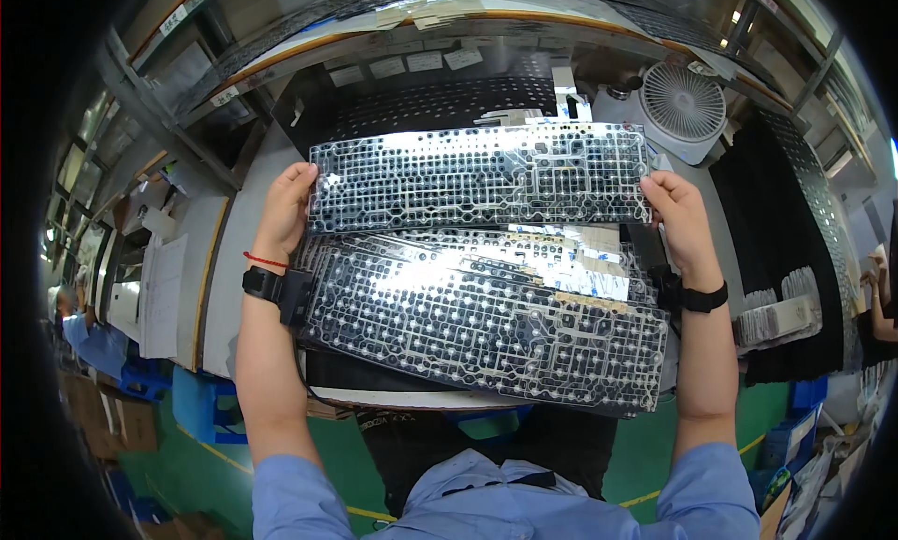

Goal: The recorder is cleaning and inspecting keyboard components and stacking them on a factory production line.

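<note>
A clear keyboard membrane sheet (421, 187), patterned with traces and dark dots, is held up lengthwise between my hands. My left hand (284, 206) pinches its left edge near the upper corner, thumb and fingers closed. At the other end, my right hand (681, 215) grips the right edge the same way. Below and nearer to me lies a stack of similar membrane sheets (440, 330), somewhat fanned and slanting down to the right, with glare on top. Strips of white and tan tape (591, 264) show between the held sheet and the stack.
A white round fan (683, 103) stands at the back right. Behind the held sheet is a dark perforated panel (430, 105). Black material (772, 199) and a bundle of pale sheets (778, 317) lie to the right. Another person (94, 339) is at far left.
</note>
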The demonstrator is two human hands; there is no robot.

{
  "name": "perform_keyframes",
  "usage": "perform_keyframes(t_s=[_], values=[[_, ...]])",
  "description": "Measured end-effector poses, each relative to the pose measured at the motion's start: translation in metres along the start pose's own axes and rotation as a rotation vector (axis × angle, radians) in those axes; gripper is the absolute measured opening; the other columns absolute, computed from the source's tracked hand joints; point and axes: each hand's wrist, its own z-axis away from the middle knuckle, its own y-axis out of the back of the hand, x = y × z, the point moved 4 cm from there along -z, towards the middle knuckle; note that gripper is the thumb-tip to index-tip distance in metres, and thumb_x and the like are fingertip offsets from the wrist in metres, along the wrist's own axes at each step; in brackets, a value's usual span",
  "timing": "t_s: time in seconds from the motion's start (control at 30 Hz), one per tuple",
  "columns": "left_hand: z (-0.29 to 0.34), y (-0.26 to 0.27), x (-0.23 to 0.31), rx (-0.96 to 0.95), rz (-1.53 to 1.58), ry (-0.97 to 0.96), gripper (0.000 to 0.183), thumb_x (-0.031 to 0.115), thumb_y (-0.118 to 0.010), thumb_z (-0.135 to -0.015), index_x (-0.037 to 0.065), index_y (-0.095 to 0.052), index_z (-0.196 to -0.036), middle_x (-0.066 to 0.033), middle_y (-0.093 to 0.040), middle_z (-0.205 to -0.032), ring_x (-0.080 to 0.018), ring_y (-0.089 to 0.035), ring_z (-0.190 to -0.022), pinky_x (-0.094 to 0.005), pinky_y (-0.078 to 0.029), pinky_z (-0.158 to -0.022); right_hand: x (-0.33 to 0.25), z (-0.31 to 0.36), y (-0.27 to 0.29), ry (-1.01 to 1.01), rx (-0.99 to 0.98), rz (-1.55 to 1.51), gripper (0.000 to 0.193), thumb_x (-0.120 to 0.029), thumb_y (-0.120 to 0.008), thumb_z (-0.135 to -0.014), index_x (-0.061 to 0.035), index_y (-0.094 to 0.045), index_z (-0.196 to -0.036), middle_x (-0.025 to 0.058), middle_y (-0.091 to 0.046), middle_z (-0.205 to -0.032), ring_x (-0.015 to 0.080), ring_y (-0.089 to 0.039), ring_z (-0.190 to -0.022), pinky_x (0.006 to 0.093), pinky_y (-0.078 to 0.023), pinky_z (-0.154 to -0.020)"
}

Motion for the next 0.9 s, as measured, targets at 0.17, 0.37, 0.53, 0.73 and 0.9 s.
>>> perform_keyframes(t_s=[0.17, 0.37, 0.53, 0.73, 0.9], values=[[-0.001, 0.004, -0.002, 0.056, -0.001, -0.013, 0.013, 0.021, -0.056, -0.099, 0.010, -0.061, -0.093, 0.0084, -0.055, -0.070, -0.0009, -0.045, -0.056, -0.0170, -0.036, -0.051, -0.002, 0.001, -0.001, -0.005, 0.010, -0.033, 0.018, -0.021, -0.061, -0.097, -0.0034, -0.066, -0.094, -0.0053, -0.059, -0.069, 0.0006, -0.046, -0.054, 0.0165, -0.035, -0.049], [0.000, 0.013, 0.004, -0.100, 0.123, -0.092, 0.020, 0.027, -0.055, -0.100, 0.009, -0.061, -0.094, 0.0054, -0.056, -0.069, -0.0035, -0.045, -0.055, -0.0165, -0.033, -0.050, -0.005, 0.002, 0.005, 0.077, 0.060, -0.104, 0.021, -0.023, -0.060, -0.098, -0.0026, -0.065, -0.097, -0.0030, -0.061, -0.071, 0.0019, -0.048, -0.052, 0.0159, -0.036, -0.049], [0.004, -0.006, 0.007, 0.101, 0.188, -0.032, 0.021, 0.029, -0.052, -0.102, 0.010, -0.060, -0.097, 0.0039, -0.056, -0.071, -0.0041, -0.047, -0.056, -0.0173, -0.032, -0.048, -0.014, 0.007, 0.001, 0.081, 0.110, -0.234, 0.020, -0.020, -0.057, -0.099, -0.0019, -0.063, -0.102, -0.0020, -0.063, -0.076, 0.0038, -0.053, -0.058, 0.0170, -0.040, -0.053], [0.008, -0.022, 0.010, 0.051, -0.026, -0.050, 0.017, 0.023, -0.056, -0.099, 0.008, -0.063, -0.101, 0.0056, -0.060, -0.080, -0.0024, -0.052, -0.062, -0.0186, -0.036, -0.053, -0.011, 0.003, 0.001, 0.191, 0.114, -0.044, 0.035, -0.010, -0.063, -0.093, -0.0004, -0.056, -0.126, -0.0013, -0.063, -0.081, 0.0026, -0.055, -0.069, 0.0180, -0.042, -0.056], [0.005, -0.006, 0.002, -0.069, -0.096, 0.063, 0.014, 0.018, -0.056, -0.099, 0.007, -0.061, -0.107, 0.0057, -0.060, -0.084, 0.0003, -0.048, -0.060, -0.0143, -0.035, -0.050, -0.015, 0.004, -0.003, 0.181, 0.100, -0.044, 0.044, -0.005, -0.064, -0.092, 0.0012, -0.050, -0.133, -0.0010, -0.063, -0.083, 0.0022, -0.055, -0.068, 0.0167, -0.042, -0.055]])
